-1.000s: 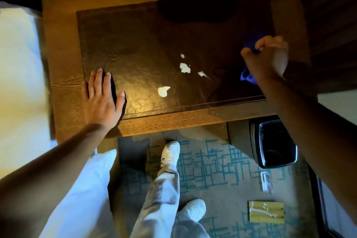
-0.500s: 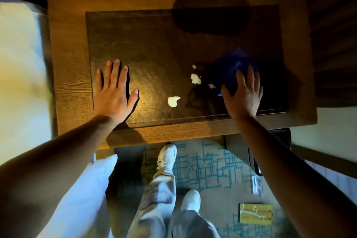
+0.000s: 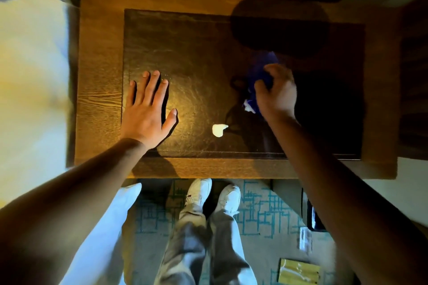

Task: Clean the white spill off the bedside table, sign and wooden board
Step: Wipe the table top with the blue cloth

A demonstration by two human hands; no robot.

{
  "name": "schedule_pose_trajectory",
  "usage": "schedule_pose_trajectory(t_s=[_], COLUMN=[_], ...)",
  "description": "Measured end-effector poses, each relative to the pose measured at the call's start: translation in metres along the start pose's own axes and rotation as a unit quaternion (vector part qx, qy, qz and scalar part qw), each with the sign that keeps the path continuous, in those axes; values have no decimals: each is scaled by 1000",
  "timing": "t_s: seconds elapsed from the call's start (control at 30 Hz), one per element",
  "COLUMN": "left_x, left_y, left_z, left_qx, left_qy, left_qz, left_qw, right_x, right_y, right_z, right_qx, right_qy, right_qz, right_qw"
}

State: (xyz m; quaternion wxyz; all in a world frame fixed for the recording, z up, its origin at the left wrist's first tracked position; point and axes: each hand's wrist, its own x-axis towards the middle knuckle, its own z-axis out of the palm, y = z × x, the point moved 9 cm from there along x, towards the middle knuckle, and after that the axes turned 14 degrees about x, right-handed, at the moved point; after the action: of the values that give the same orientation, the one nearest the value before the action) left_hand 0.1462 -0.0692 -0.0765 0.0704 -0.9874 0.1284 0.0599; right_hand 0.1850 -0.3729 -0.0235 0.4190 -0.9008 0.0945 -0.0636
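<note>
Blue cloth (image 3: 259, 71) is bunched in the curled fingers (image 3: 273, 69) of the right hand (image 3: 276, 92), where half a second ago the palm was pressed flat on it. Two upper white spots seen then are no longer visible — wiped or hidden, it cannot be told. One white blob (image 3: 218, 129) remains on the bedside table (image 3: 102, 76), near the cloth, toward the splayed left hand (image 3: 148, 109).
</note>
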Motion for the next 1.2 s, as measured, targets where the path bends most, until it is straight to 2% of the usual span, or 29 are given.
schedule_pose_trajectory(t_s=[0.1, 0.27, 0.47, 0.67, 0.8, 0.97, 1.07, 1.2], left_x=[-1, -1, -2, -1, -1, -1, -2, -2], left_y=[0, 1, -1, -1, -2, -2, -3, -6], left_z=[-1, -3, -3, -3, -2, -2, -1, 0], left_qx=[1, -7, -13, -17, -25, -19, -21, -25], left_qy=[7, 14, 6, -6, -4, 12, 18, 17], left_qz=[-4, -10, -15, -11, -14, -7, -6, -22], left_qw=[1000, 1000, 1000, 1000, 1000, 1000, 1000, 999], right_x=[-14, -65, -122, -158, -125, -31, 9, 2], right_y=[2, 15, 16, 32, 49, 41, 18, -13], right_z=[24, 25, 15, -4, -5, 14, 36, 72], right_qx=[-40, -117, -104, -169, -172, -128, -113, -115], right_qy=[-40, -73, -93, -55, -14, 32, 25, -40], right_qz=[-88, -128, -127, -36, 32, 114, 88, -9], right_qw=[995, 982, 982, 983, 984, 985, 989, 993])
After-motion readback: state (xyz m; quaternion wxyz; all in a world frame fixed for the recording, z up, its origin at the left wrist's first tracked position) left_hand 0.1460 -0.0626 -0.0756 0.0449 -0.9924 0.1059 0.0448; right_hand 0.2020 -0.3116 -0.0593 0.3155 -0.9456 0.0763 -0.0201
